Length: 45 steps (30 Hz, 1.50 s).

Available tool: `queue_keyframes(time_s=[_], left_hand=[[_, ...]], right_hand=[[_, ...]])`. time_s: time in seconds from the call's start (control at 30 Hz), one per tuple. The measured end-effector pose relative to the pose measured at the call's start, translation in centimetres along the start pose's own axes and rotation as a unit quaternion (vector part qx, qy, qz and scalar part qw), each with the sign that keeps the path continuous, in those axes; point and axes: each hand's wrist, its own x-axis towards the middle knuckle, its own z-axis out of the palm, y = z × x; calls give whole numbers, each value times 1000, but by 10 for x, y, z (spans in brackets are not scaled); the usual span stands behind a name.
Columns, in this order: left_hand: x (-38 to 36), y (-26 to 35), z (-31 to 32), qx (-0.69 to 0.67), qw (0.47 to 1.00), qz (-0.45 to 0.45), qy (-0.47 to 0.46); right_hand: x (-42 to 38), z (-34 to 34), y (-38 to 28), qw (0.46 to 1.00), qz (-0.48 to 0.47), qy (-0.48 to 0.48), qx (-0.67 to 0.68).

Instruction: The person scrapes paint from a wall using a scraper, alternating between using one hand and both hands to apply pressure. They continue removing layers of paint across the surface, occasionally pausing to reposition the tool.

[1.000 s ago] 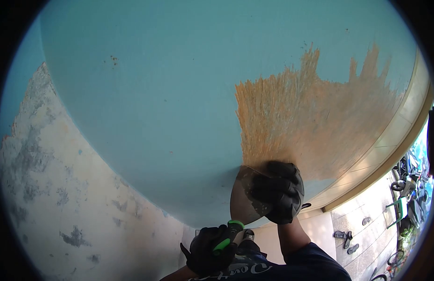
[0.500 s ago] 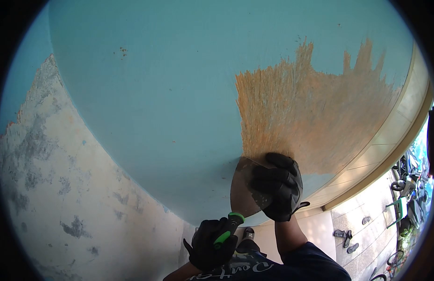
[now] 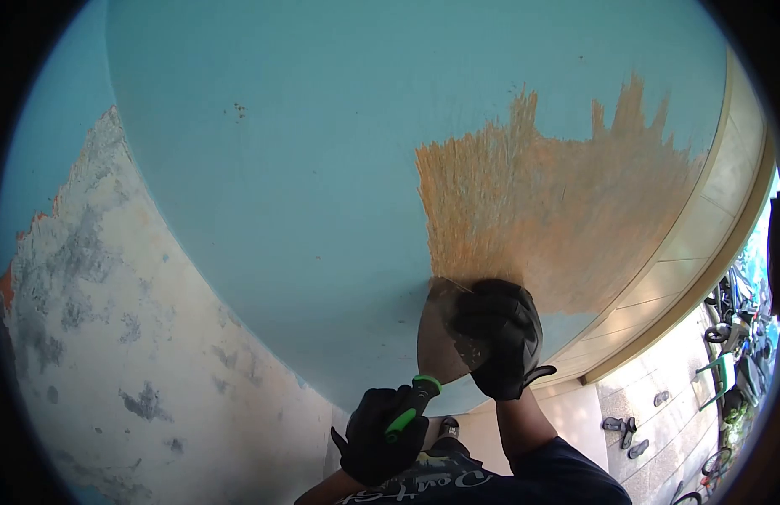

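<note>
A wide metal scraper blade [image 3: 439,332] lies flat against a turquoise painted surface [image 3: 306,168], its edge at the bottom of an orange-brown scraped patch [image 3: 541,202]. My left hand [image 3: 382,433], in a black glove, grips the scraper's green and black handle [image 3: 409,411]. My right hand [image 3: 499,337], also in a black glove, presses on the right side of the blade and covers part of it.
At left a whitish wall [image 3: 112,353] shows grey blotches and flaking paint. A tan band [image 3: 693,261] borders the turquoise surface at right. Far below at right lie sandals [image 3: 621,436] on paving, with parked bicycles [image 3: 735,345].
The scraper and both hands have moved slightly up along the surface toward the orange patch. The view has shifted a little, so the wall at left shows more.
</note>
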Motion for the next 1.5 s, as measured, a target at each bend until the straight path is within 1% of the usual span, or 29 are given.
queue_keyframes(time_s=[0.07,0.1,0.13,0.2,0.27,0.3,0.33,0.4,0.43,0.5,0.63,0.7,0.73,0.8,0.87,0.93,1.0,1.03,1.07,1.13,1.17,1.2,1.3,1.33,1.37,1.4,1.43,1.47,1.5], left_hand=[[2,-2,2,-36,999,11,26],[5,7,-2,0,999,-35,-10],[1,6,-2,-1,999,-36,-11],[-6,1,2,-31,999,-9,13],[-4,-1,1,-27,1000,-3,6],[-4,-1,0,-23,1000,-9,-4],[-5,-1,-2,-19,1000,-15,-7],[1,1,-7,-13,999,-44,-24],[-3,0,-6,-14,999,-41,-24],[-9,-4,-4,-10,1000,8,-4],[-6,-2,-11,-14,1000,13,-9],[-3,2,-10,33,999,16,-36],[-7,3,-7,30,999,11,-39],[-9,1,0,-24,1000,-5,10],[6,-4,-3,-47,998,-20,21],[0,-5,-2,-67,997,-41,27],[-10,-8,6,-93,994,-16,52],[-9,5,-2,5,1000,-27,8],[-3,3,-1,4,1000,-21,11],[1,-3,0,-22,999,24,34],[-5,-13,-1,-153,982,-110,23],[-9,-10,-1,-153,982,-112,22],[-6,4,-2,-5,1000,6,30],[-4,3,-3,-3,999,13,34],[-4,1,-4,-23,999,16,35],[-8,2,-5,-43,999,10,31],[-11,4,-7,-41,999,3,29],[-8,6,-7,-5,1000,-5,22],[-7,8,-6,30,999,-14,13]], right_hand=[[-3,1,-2,1000,11,-2,0],[1,3,-3,999,25,15,12],[4,3,-3,999,36,33,23],[-4,2,-2,1000,17,26,2],[-17,6,1,999,40,8,2],[-12,6,2,1000,18,19,4],[-8,7,0,1000,24,18,8],[0,8,-3,998,26,51,33],[-2,5,-7,999,42,27,11],[-10,7,-8,999,43,19,10],[-3,4,-10,999,44,-2,3],[-8,5,-10,999,47,-5,1],[-16,9,-8,998,57,3,8],[-15,11,-6,998,65,17,12],[-1,11,-4,999,31,24,-6],[4,8,-8,999,43,20,10],[5,7,-7,999,39,27,20],[-8,8,-7,998,51,14,16],[-15,9,-4,998,64,0,13],[0,9,-12,998,55,10,1],[8,10,-14,997,64,26,16],[12,10,-15,996,70,44,29],[-3,9,-17,996,79,26,23],[-5,10,-15,996,81,15,25],[-6,11,-10,998,48,35,29],[-5,9,-13,998,52,31,33],[-4,7,-17,995,82,21,43],[-3,6,-18,993,108,13,51],[-8,8,-16,993,111,9,50]])
